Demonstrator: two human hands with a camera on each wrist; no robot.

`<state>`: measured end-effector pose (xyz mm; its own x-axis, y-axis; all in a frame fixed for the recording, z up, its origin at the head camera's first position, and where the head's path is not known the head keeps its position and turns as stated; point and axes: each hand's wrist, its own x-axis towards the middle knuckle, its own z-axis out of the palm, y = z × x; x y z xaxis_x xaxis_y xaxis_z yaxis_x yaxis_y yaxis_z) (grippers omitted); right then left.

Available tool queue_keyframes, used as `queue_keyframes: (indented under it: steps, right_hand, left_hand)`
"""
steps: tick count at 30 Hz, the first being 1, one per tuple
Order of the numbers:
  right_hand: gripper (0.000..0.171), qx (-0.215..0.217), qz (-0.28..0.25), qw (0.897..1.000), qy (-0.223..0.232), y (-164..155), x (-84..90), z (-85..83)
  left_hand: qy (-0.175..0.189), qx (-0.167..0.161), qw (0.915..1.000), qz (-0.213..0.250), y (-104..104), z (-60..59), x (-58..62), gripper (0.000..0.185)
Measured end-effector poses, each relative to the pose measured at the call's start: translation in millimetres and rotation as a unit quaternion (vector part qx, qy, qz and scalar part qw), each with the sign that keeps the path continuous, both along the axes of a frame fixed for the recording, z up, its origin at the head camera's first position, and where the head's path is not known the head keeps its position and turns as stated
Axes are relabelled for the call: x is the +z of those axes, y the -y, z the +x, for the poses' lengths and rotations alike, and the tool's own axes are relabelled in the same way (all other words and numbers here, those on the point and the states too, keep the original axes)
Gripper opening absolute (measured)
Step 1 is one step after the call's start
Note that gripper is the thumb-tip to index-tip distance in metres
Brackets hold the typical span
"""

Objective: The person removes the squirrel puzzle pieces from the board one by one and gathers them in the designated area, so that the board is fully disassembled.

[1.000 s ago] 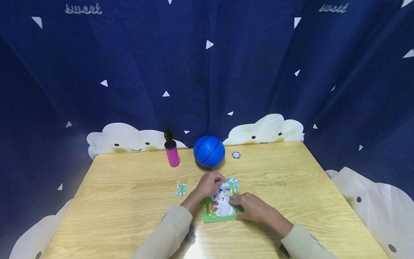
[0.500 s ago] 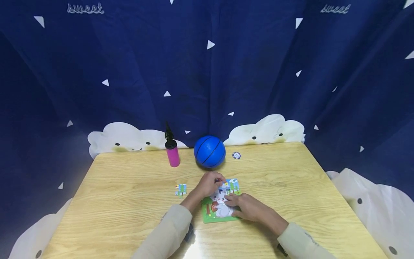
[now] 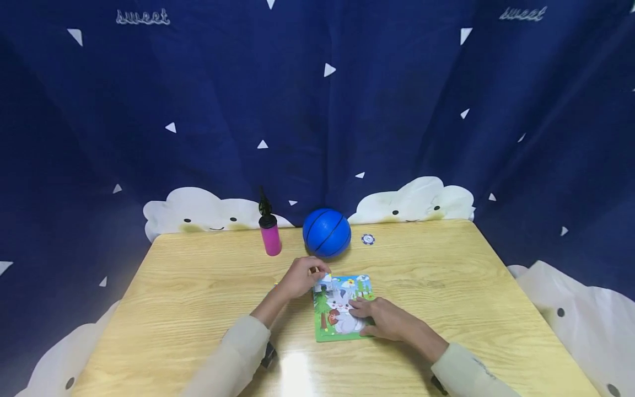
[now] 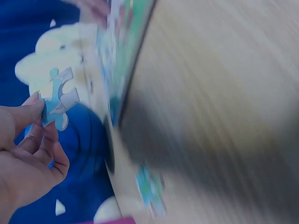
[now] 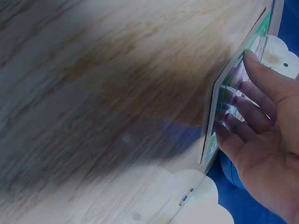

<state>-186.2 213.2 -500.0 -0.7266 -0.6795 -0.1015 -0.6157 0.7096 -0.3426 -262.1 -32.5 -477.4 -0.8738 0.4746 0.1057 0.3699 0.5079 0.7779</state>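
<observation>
The puzzle board is lying flat on the wooden table, near the front edge and a little right of centre, its green frame showing around a picture of a white animal, trees and sky. The head view is giving us the whole layout: the right hand is resting on the board's right half, fingers spread and fairly straight, pressing down on it, while the left hand is sitting just off the board's upper left corner with its fingers curled. What that curl is hiding, the head view is not telling us. The left wrist camera is filling that in: thumb and fingertips are pinching a loose puzzle piece, pale blue and white with knobbed edges, held clear of the board. That view is badly blurred otherwise. The right wrist camera is showing the board edge-on, with the straight fingers lying across its printed face.

Farther back, a blue ball is sitting beside a pink pump, and a small round token is lying just right of the ball.
</observation>
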Motion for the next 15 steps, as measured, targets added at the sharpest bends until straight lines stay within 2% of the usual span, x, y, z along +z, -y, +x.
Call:
queue_keyframes:
  steps: [7, 15]
  right_hand:
    - [0.054, -0.010, -0.006, 1.000, 0.019, -3, 0.7, 1.1]
    - [0.056, -0.004, -0.016, 1.000, 0.019, -1, -1.1, -0.8]
  left_hand:
    - [0.020, 0.053, 0.9984, -0.011, 52, -3.4, -0.4, 0.012]
    - [0.055, 0.112, 0.9918, -0.028, 104, -6.9, -10.1, 0.012]
